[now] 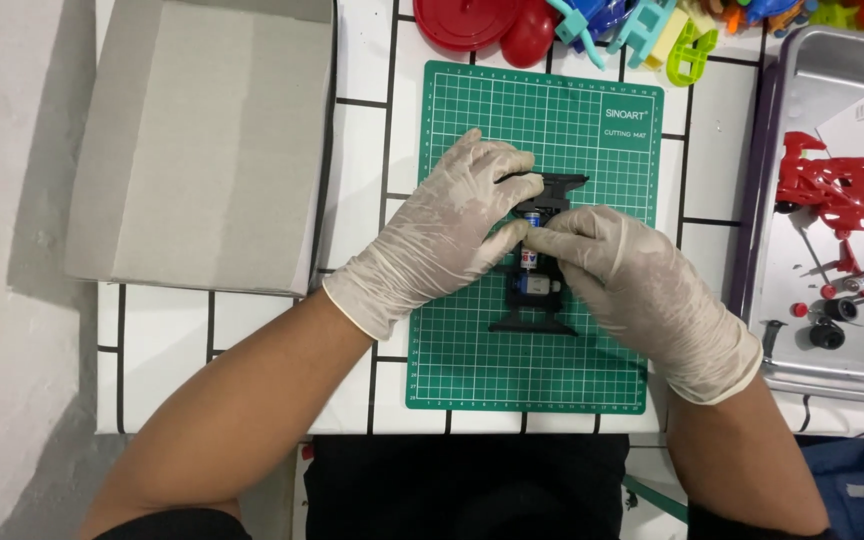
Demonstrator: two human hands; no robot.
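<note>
Black plastic toy-car chassis [542, 290] w/ small silver-blue motor lies mid green gridded cutting mat [472, 350], lengthwise, top to bottom. Left hand [442, 235], white latex glove, fingers curled over chassis's upper end, thumb & fingertips pinching it. Right hand [632, 285], also gloved, comes in from the right, fingertips pressed together on the chassis middle, just beside left thumb. Lower end of chassis sticks out below both hands. Grey cardboard box lid [202, 140] well left; metal tray [802, 80] w/ red plastic parts [832, 185] to the right.
</note>
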